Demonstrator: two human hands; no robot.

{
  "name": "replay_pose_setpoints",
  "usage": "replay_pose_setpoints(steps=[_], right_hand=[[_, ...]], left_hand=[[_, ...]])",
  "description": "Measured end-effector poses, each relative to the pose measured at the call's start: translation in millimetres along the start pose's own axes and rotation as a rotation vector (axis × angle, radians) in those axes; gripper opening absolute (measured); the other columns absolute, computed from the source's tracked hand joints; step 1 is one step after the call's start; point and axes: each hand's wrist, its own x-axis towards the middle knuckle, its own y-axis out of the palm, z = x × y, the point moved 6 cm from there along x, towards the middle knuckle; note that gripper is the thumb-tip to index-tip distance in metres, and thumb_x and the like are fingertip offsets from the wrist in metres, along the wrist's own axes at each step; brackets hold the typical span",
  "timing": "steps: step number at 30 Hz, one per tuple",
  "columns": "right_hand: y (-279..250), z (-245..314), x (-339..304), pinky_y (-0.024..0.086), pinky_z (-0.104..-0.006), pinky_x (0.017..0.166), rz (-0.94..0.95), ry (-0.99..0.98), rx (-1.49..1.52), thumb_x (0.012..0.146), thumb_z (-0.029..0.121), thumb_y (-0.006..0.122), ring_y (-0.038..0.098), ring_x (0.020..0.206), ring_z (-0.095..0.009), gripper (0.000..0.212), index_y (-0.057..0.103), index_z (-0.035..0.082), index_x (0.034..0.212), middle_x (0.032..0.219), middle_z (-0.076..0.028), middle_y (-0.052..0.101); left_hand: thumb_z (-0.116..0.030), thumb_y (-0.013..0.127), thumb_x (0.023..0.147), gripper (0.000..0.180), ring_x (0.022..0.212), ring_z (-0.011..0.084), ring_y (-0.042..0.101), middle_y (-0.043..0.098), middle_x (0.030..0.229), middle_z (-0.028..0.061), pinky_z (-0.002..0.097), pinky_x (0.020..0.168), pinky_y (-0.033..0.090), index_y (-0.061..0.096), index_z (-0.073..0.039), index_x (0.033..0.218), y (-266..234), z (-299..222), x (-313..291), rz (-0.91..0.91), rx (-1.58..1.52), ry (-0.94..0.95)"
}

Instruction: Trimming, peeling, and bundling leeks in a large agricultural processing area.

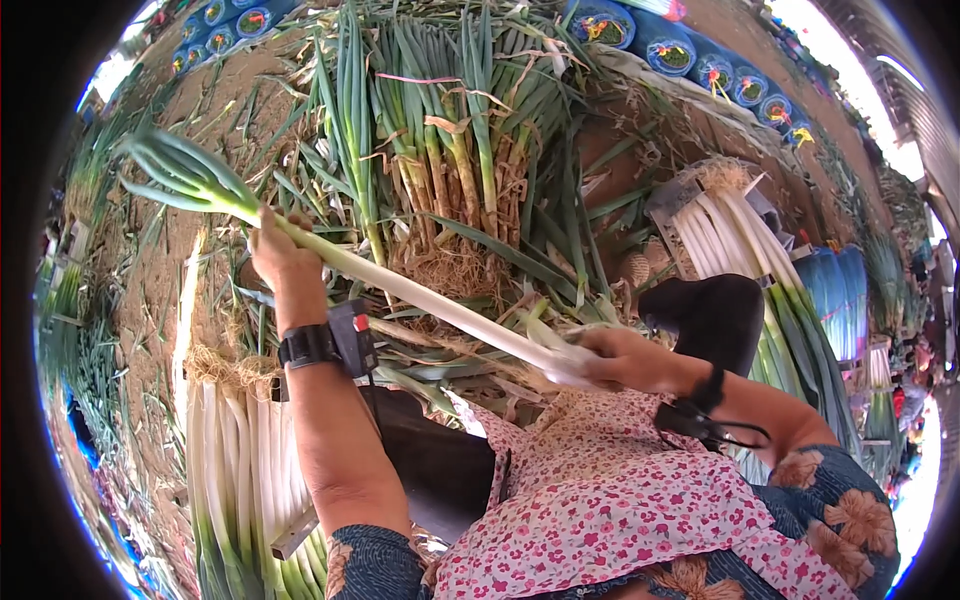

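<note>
A long green onion (pixel 420 293) stretches slantwise across my front, its green leaves at the upper left and its white shank running down to the right. My left hand (pixel 285 252) is closed round it just below the leaves. Near the white lower end my right hand (pixel 632 360) is closed on it; that end is blurred, so I cannot tell whether roots or loose skin are there. Beyond my hands stands a bundle of unpeeled green onions (pixel 440 140) with dry brown skins and a tangle of roots at the bottom.
Clean white green onions (pixel 235 450) lie stacked at the left, roots away from me. Another stack (pixel 715 235) rests in a metal holder at the right. Peeled leaves (pixel 600 205) litter the ground. Blue-wrapped bundles (pixel 672 55) line the far right; others (pixel 222 40) sit far left.
</note>
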Motion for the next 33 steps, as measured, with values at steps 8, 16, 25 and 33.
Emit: replay_pose_setpoints(steps=[8, 16, 25, 33], right_hand=[[-42.5, -52.3, -105.9, 0.046, -0.0363, 0.071, 0.125, 0.311, -0.529, 0.08, 0.034, 0.06, 0.06, 0.082, -0.03, 0.04, 0.057, 0.002, 0.103, 0.088, -0.015, 0.061], [-44.3, 31.1, -44.6, 0.045, -0.0385, 0.083, -0.225, -0.412, -0.622, 0.079, 0.031, 0.064, 0.056, 0.096, -0.033, 0.049, 0.052, 0.005, 0.118, 0.108, -0.016, 0.055], [14.0, 186.3, 42.2, 0.047, -0.0374, 0.074, -0.32, -0.844, -0.259, 0.073, 0.024, 0.07, 0.06, 0.086, -0.032, 0.039, 0.06, 0.001, 0.103, 0.095, -0.017, 0.061], [1.0, 170.2, 44.8, 0.046, -0.0347, 0.062, -0.512, -0.792, -0.354, 0.077, 0.015, 0.063, 0.062, 0.068, -0.026, 0.018, 0.063, 0.001, 0.087, 0.076, -0.015, 0.063]], left_hand=[[-0.026, 0.053, 0.091, 0.02, 0.059, 0.0156, 0.05, 0.051, 0.071, 0.0038, 0.0303, 0.051, 0.044, 0.052, -0.006, 0.087, -41.3, -37.4, -4.0, -0.013, 0.387, 0.094], [-0.016, 0.058, 0.087, 0.013, 0.052, 0.0151, 0.049, 0.049, 0.065, 0.004, 0.028, 0.043, 0.043, 0.05, -0.007, 0.084, -25.8, -76.9, -28.2, -0.108, 0.167, 0.128], [-0.017, 0.061, 0.086, 0.041, 0.064, 0.0136, 0.053, 0.053, 0.077, 0.0034, 0.026, 0.053, 0.046, 0.041, -0.01, 0.121, 61.5, -85.3, -148.0, 0.079, 0.184, 0.249], [-0.016, 0.058, 0.088, 0.04, 0.064, 0.0117, 0.051, 0.049, 0.081, 0.0025, 0.0243, 0.051, 0.045, 0.041, -0.014, 0.124, 91.7, -62.5, -172.0, 0.22, 0.234, 0.301]])
